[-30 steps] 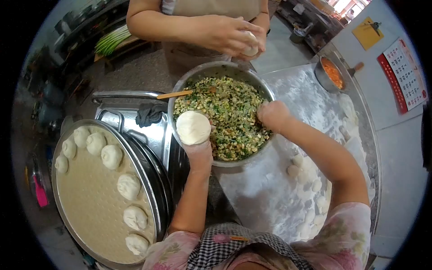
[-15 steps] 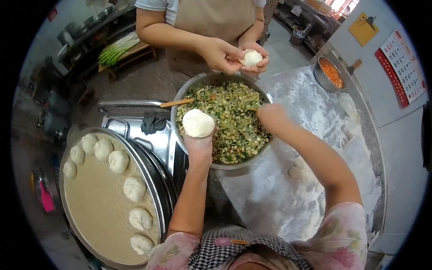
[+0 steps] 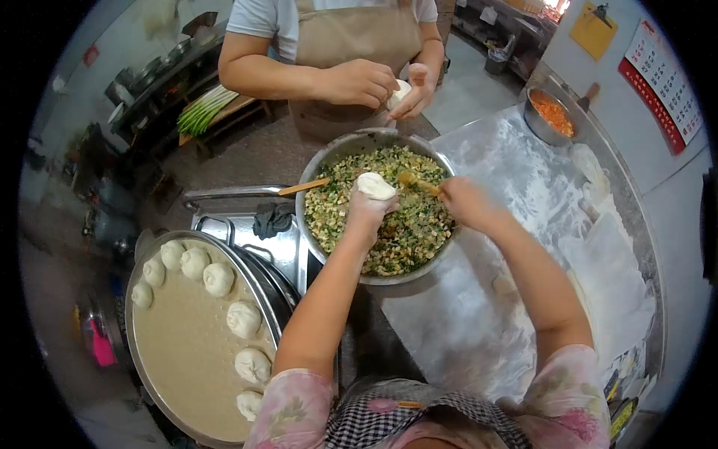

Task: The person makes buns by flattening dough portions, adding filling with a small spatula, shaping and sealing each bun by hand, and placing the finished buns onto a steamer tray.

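Note:
My left hand (image 3: 366,215) cups a round white dough wrapper (image 3: 376,186) over the big metal bowl (image 3: 393,280). Chopped green and pale filling (image 3: 407,243) fills that bowl. At the bowl's right side my right hand (image 3: 470,203), slightly blurred, grips a wooden spatula (image 3: 419,182). Its tip, coated with filling, is close to the wrapper. A second wooden stick (image 3: 303,187) rests across the left rim. Whether filling lies inside the wrapper is hard to see.
Left of me, a round steamer tray (image 3: 187,337) carries several pleated buns (image 3: 244,319). Across the bowl, a co-worker's hands (image 3: 366,84) shape a dough piece (image 3: 400,93). On the right stand a floured metal table (image 3: 479,299) and a pot of orange filling (image 3: 552,116).
My left hand has moved right, bringing the wrapper over the bowl's middle. The spatula has lifted into view near it. The co-worker's fingers have shifted around their dough.

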A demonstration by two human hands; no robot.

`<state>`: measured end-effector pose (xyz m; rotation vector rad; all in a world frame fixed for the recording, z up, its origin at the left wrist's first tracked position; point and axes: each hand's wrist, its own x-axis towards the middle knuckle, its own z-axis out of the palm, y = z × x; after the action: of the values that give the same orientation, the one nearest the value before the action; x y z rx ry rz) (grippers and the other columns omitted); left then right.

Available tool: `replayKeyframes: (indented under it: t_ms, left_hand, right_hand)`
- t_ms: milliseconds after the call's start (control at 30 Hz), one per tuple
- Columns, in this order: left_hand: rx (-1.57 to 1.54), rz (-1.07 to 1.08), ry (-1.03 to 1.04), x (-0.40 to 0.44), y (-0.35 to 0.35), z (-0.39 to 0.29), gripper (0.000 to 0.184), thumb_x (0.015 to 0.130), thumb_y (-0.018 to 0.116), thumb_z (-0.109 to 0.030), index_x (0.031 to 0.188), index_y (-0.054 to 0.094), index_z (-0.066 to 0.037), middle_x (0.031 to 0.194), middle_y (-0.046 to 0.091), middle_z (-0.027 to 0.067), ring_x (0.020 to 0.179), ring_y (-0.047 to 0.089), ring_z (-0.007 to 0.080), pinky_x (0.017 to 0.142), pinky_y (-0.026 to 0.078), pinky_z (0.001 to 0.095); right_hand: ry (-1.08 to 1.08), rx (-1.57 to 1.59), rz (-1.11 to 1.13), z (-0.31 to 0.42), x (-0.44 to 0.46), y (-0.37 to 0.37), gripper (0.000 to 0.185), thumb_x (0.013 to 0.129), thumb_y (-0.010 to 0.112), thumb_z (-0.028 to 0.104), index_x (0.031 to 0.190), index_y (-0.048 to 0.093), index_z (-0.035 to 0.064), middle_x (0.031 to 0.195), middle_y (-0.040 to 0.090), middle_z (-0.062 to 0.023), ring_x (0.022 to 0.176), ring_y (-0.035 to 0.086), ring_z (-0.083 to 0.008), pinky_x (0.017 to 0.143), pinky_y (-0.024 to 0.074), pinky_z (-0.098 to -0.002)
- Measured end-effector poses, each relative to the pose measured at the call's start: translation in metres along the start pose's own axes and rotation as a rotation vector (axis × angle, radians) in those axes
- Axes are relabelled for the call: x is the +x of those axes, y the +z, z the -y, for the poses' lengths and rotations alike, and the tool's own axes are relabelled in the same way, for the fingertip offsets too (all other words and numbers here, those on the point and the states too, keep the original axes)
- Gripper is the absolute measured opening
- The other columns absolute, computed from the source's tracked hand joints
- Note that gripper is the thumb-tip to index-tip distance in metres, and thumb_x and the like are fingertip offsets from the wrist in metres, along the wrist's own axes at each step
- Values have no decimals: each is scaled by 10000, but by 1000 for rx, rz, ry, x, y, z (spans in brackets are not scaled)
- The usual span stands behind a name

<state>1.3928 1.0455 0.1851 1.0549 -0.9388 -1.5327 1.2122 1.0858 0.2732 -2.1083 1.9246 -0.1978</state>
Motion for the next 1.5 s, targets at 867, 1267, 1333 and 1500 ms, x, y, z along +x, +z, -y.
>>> replayKeyframes:
  t_ms: [867,1267,1333,1500]
  left_hand:
    - [1243,67,221,25,14,35,477,695,729,-244,988,460,18,930,599,245,895,591,398,771,468,436]
    - [1179,68,393,45,-7,33,534,675,720,-202,1062,435,29,964,589,235,921,583,390,796,469,416]
    - [1184,70,320,30,7,15,512,681,698,-129,1078,418,35,1040,523,280,982,513,430,845,446,436]
    - [1143,133,334,29,9,15,466,680,685,-111,1050,438,27,1004,505,252,974,502,411,841,439,446]
  right_hand:
    - [-84,242,31,-19,-13,54,239,757,486,2,951,624,-17,845,620,-234,797,618,-363,729,493,-437]
    - [-98,320,138,-17,21,42,270,750,494,11,992,614,14,819,627,-241,760,625,-364,720,489,-447]
    - [-269,287,-26,-5,1,59,417,770,471,11,1161,596,82,832,615,-246,776,623,-349,737,488,-444]
    - [-62,183,112,-14,-7,8,424,775,460,10,1178,576,72,836,612,-250,778,627,-347,753,484,-441]
